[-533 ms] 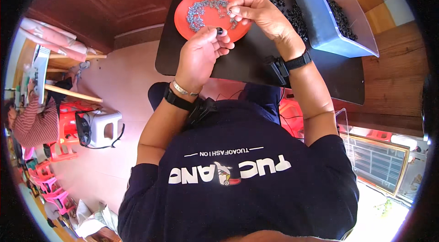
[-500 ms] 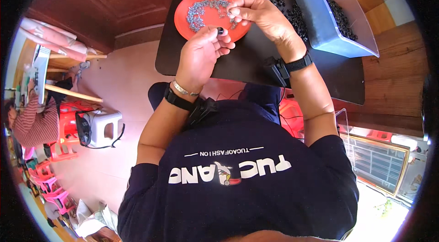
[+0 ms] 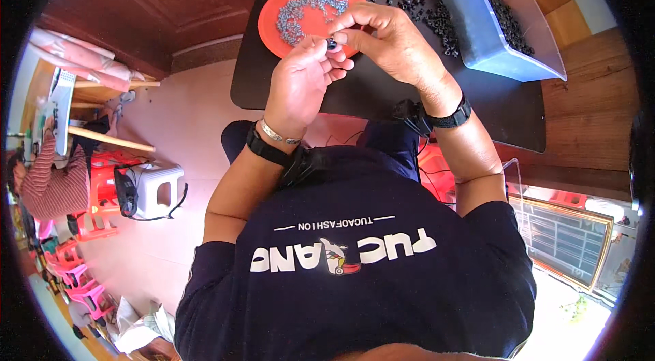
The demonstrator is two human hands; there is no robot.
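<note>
Between the thumb and fingers of my left hand (image 3: 303, 74) is a small round black part (image 3: 332, 44), shaped like a knob or cap. My right hand (image 3: 392, 40) meets it from the right, thumb and forefinger pinched at its top; whatever they hold is too small to make out. Both hands are over the near right rim of a red-orange plate (image 3: 271, 30). Small silvery metal pieces, perhaps screws, lie in a curved band (image 3: 292, 16) on the plate.
Many black parts (image 3: 411, 3) lie loose on the dark table (image 3: 491, 102) and in a clear bin behind the plate. A translucent bluish bin (image 3: 477, 40) with more stands at the right. Far left, another person in a striped top (image 3: 58, 187) is near plastic stools (image 3: 153, 190).
My right hand has come from above the plate down to the black part in my left hand. The left hand stays nearly in place.
</note>
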